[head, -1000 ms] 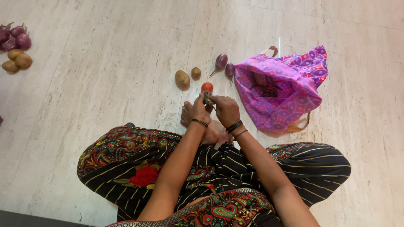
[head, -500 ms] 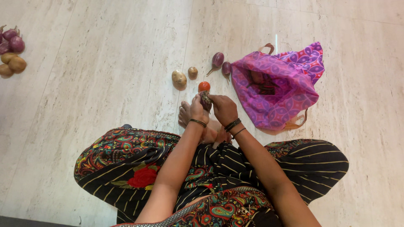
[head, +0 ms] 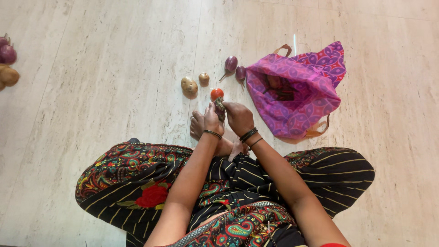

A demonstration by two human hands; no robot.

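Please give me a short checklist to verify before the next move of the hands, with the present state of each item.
1. Both hands on the small dark item: ok, left hand and right hand pinch it together.
2. What the item is: cannot tell, too small and half covered.
3. Tomato apart from the hands: ok, it lies on the floor just beyond them.
4. Purple patterned bag open: ok, its mouth gapes toward the hands.
5. Two potatoes and two small eggplants lie loose: ok.
6. Bag contents: cannot tell, inside is dark.
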